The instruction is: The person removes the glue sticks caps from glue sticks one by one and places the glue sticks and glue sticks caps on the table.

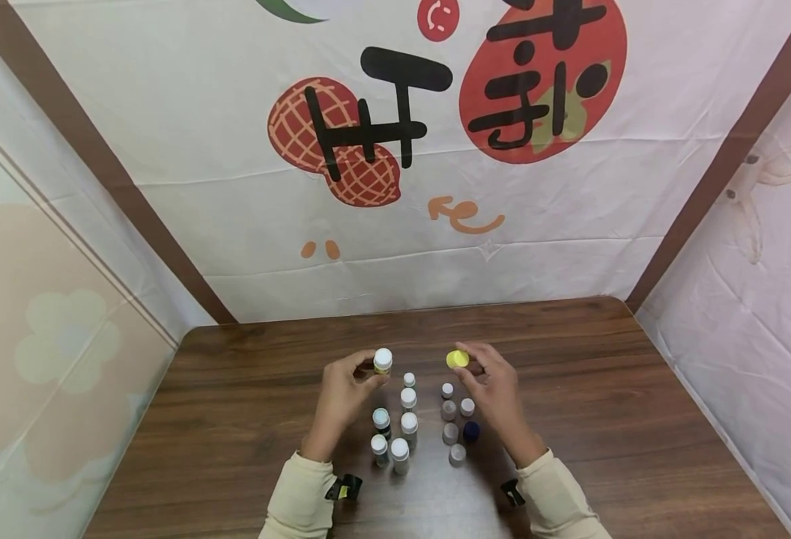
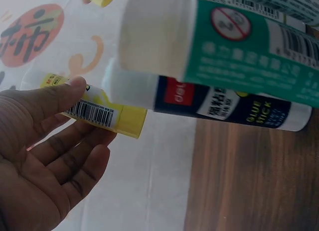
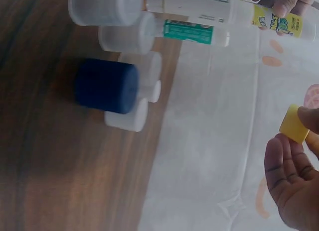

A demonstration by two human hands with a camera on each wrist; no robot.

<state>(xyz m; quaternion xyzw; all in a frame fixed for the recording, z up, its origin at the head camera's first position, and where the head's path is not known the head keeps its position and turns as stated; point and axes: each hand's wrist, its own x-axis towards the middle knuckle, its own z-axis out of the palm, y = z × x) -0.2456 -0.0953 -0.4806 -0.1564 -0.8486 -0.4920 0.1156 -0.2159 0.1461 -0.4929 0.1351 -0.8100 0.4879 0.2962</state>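
My left hand [image 1: 343, 393] pinches a yellow-labelled glue stick [image 1: 383, 361] between thumb and fingers, its white top upward. In the left wrist view the yellow glue stick [image 2: 99, 109] shows a barcode. A yellow cap [image 1: 458, 359] is pinched by my right hand [image 1: 496, 383], level with the glue stick and apart from it. Between the hands stand several uncapped glue sticks [image 1: 400, 455], white tops up; a dark blue one [image 2: 219, 104] and a green one [image 2: 249, 47] loom close in the left wrist view. To their right sit several loose caps [image 1: 450, 433], including a dark blue cap [image 3: 106, 85].
The brown wooden table [image 1: 234, 449] ends at a white printed cloth [image 1: 395, 277] along the back. Cloth walls also rise at left and right. A black strap piece hangs at each sleeve cuff [image 1: 301, 486].
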